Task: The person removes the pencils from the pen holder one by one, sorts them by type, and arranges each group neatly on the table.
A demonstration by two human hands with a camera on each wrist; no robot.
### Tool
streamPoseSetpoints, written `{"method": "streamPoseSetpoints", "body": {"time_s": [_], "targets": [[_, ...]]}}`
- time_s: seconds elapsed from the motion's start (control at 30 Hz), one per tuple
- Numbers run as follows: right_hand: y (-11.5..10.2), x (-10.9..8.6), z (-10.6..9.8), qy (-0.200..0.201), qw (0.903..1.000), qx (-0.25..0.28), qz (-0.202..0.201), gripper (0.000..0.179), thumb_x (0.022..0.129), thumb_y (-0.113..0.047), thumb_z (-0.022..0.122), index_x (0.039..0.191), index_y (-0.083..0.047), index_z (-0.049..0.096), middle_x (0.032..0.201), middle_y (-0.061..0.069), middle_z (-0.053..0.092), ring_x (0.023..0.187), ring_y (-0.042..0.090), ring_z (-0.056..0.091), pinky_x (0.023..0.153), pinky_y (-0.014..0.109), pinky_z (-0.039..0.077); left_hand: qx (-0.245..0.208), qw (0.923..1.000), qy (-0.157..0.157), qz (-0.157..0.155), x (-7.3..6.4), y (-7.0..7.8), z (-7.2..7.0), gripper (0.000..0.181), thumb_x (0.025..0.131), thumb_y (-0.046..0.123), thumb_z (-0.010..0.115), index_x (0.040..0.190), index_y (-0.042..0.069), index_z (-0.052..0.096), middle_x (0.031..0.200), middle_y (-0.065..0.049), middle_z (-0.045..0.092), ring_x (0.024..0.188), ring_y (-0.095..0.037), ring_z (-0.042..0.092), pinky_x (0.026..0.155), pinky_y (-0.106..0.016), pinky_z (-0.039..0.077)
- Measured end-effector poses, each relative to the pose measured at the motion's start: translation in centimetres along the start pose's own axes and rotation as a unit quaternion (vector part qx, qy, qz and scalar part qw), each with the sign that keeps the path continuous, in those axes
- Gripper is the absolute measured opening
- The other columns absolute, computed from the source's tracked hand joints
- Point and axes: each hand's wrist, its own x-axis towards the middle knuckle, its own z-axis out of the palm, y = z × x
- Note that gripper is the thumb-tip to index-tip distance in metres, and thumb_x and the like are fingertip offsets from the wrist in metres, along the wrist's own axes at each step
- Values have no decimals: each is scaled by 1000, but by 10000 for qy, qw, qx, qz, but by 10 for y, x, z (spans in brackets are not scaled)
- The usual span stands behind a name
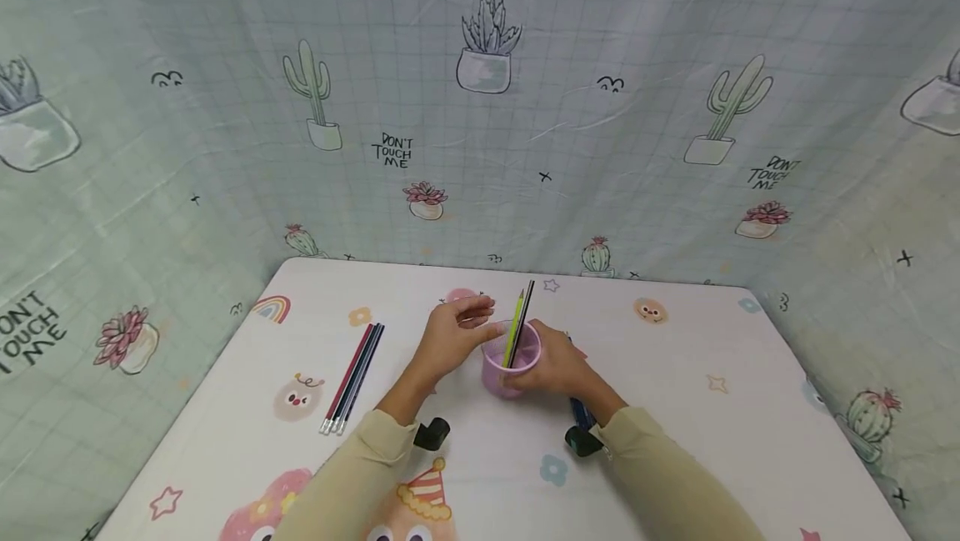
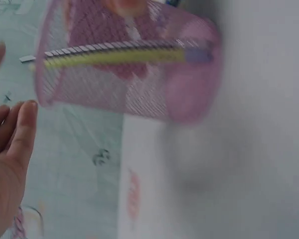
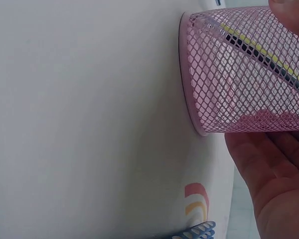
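Observation:
A pink mesh pencil cup [image 1: 501,383] is in my right hand [image 1: 558,360], which grips its side with the thumb and fingers around the wall. Inside lean a yellow-green pencil [image 1: 514,328] and a black pencil [image 1: 527,308], both slanting past the rim. Beside the rim, on the left, is my left hand [image 1: 450,337], its fingers extended and holding nothing. The left wrist view shows these left fingers [image 2: 22,129] apart from the mesh. Whether the cup's base touches the table I cannot tell.
Red and dark pencils [image 1: 352,378] lie side by side on the patterned white table [image 1: 675,458], to the left. Dark blue pencils [image 1: 581,414] lie partly hidden under my right wrist. A cactus-print cloth [image 1: 600,141] hangs behind the table's far edge.

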Motion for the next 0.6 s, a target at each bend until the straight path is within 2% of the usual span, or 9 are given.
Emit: {"method": "streamPoseSetpoints", "body": {"time_s": [0.1,0.23,0.33,0.47,0.6], "targets": [[1,0,-1,-21,10000,-65,-13,82,64,-36,99,130,-8,60,116,4,73,105,18,69,91,35,58,174,9989,425,125,5,14,10,38,89,10,82,124,-1,73,120,-15,76,110,-28,75,93,-31,62],[2,0,-3,-43,10000,-9,10,86,63,-36,99,134,-8,58,118,5,72,105,19,67,92,37,57,755,9956,524,199,11,25,29,29,90,8,79,118,0,76,112,-14,80,104,-26,77,90,-34,64],[4,0,-3,-54,10000,-58,-13,91,63,-37,100,138,-9,56,121,5,71,107,20,66,92,37,57,1118,9916,648,78,14,26,43,27,90,8,78,116,1,78,110,-13,80,102,-25,78,90,-36,64],[5,1,-3,-66,9998,-192,-81,96,63,-39,99,143,-9,54,127,7,70,111,20,67,93,36,58,1328,9869,918,-28,13,24,56,25,90,9,79,115,2,79,109,-12,81,98,-23,78,87,-36,64],[5,1,-2,-60,9996,-256,-40,98,64,-41,98,144,-6,54,131,9,70,114,21,68,95,38,58,1740,9794,1018,149,12,23,66,23,90,12,81,111,3,79,102,-11,81,92,-22,77,83,-35,65]]}}
